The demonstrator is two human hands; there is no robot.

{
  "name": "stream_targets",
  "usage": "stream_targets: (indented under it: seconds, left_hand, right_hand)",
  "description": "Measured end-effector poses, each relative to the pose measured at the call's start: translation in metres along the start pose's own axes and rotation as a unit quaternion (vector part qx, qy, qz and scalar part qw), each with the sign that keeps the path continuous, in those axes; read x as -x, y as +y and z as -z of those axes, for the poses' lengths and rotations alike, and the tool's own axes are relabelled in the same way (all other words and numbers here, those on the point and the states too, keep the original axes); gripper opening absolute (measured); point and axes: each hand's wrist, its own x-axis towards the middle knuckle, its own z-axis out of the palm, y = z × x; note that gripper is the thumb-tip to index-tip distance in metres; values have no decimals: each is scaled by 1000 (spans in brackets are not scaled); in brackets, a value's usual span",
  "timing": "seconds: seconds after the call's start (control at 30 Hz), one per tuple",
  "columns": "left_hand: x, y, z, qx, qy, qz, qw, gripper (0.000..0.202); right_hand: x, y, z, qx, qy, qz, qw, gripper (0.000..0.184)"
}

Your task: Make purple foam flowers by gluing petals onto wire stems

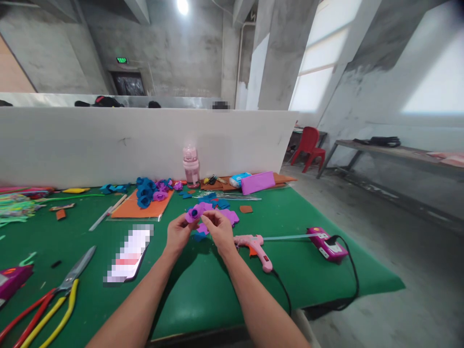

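Both of my hands meet over the middle of the green table. My left hand [179,233] pinches a purple paper flower [193,215] with a dark blue centre. My right hand [218,231] has its fingers closed at the flower's right edge; whether they grip a petal is hard to make out. Purple paper pieces [232,216] and some blue pieces lie behind and beneath the hands. Just right of my right hand, a pink glue gun [258,245] lies on its side, a clear glue stick running out of its back toward a magenta power strip [327,245].
Left of me lie a phone [130,256] and large scissors [68,285] with red and yellow handles. Finished blue flowers [145,192] rest on an orange sheet [139,209]. A pink bottle [191,166] stands by the white partition [145,145]. The glue gun's cord hangs over the front edge.
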Motion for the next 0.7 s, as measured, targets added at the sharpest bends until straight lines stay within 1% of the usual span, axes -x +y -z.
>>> stream_targets:
  seconds: [0.13,0.27,0.47,0.6,0.7]
  left_hand:
    - [0,-2,-1,14,-18,-4,1000,31]
    - [-1,-7,0,20,-23,5,1000,30]
    - [-2,-11,1,25,-25,0,999,27]
    - [-1,-9,0,29,-18,7,999,28]
    - [-1,-10,0,32,-25,10,999,29]
  right_hand:
    - [0,0,0,1,2,1,1000,18]
    - [2,-3,0,7,-4,4,1000,16]
    - [3,-5,0,3,-25,1,1000,17]
    - [2,-5,0,-7,-11,0,1000,18]
    - [0,-3,0,-12,-12,-8,1000,19]
